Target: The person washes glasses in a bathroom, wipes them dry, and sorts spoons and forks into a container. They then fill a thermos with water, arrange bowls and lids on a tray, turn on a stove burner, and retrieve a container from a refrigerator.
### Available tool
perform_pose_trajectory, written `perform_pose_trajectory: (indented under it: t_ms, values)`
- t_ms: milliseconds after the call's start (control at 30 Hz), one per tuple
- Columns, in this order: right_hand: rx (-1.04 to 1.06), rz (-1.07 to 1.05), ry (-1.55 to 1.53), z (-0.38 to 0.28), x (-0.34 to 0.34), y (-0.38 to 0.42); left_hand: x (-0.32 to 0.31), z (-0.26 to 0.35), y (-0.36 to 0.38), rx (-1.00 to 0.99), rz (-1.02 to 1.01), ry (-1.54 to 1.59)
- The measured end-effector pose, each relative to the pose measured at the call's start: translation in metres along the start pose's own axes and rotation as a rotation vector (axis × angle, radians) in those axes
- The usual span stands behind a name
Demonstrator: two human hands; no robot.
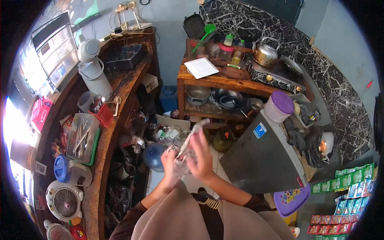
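A crumpled, light greyish cloth (182, 165) is bunched between my two hands in front of my body. My left hand (169, 159) has its fingers curled around one side of the cloth. On the other side, my right hand (203, 157) presses against the cloth with its fingers pointing up and fairly straight; part of the cloth sticks out past the fingertips. The inner side of the right hand's grip is partly hidden. Below the hands, a blue-tinted round water jug (154, 156) stands on the tiled floor.
A curved wooden counter (105, 160) runs along my left, holding a fan (65, 201) and a cutlery box (83, 138). Ahead, a wooden table (224, 82) carries a stove (276, 76) with a kettle (267, 54). A grey fridge (260, 160) stands right, topped by a purple-lidded tub (279, 107).
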State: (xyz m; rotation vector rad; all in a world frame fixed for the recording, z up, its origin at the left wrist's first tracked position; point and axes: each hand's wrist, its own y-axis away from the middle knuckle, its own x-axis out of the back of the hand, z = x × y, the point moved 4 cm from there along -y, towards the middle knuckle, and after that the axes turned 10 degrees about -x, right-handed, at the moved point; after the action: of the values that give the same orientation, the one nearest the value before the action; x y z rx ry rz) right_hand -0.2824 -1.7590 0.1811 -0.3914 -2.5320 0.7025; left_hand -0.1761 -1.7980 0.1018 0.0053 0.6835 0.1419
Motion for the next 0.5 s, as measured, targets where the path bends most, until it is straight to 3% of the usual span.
perform_pose_trajectory:
  t_ms: [33,67,133,200,233,267,300,333,400,433,500]
  values:
    - [-0.069,0.041,-0.227,-0.001,0.013,-0.009,-0.006,-0.004,0.001,0.003,0.004,0.004]
    - [-0.071,0.037,-0.225,0.003,0.017,-0.007,-0.014,-0.006,0.000,-0.012,-0.017,0.007]
    - [-0.363,-0.038,-0.995,0.035,0.014,0.007,-0.028,-0.006,-0.005,-0.034,-0.043,0.014]
    - [-0.856,-0.019,-1.342,0.180,-0.048,0.095,-0.038,-0.001,-0.011,-0.160,0.003,0.032]
    - [-0.594,-0.113,-0.842,0.155,-0.030,0.091,-0.043,0.000,-0.013,-0.219,0.028,0.043]
    - [-0.347,-0.070,-0.345,0.128,-0.011,0.089,-0.051,0.001,-0.016,-0.329,0.018,0.060]
    - [-0.105,-0.153,0.161,0.098,-0.002,0.085,-0.055,0.001,-0.017,-0.324,0.019,0.063]
    - [0.184,-0.116,0.631,0.068,0.007,0.083,-0.059,0.006,-0.018,-0.394,-0.033,-0.080]
    - [-1.061,-0.530,-0.275,0.088,0.013,0.065,-0.060,0.008,-0.026,-0.507,-0.136,-0.258]
    - [-1.057,-0.526,-0.273,0.090,0.024,0.057,-0.058,0.008,-0.029,-0.510,-0.140,-0.254]
    - [-0.752,-0.300,0.222,0.093,0.061,0.037,-0.057,0.009,-0.033,-0.538,-0.259,-0.407]
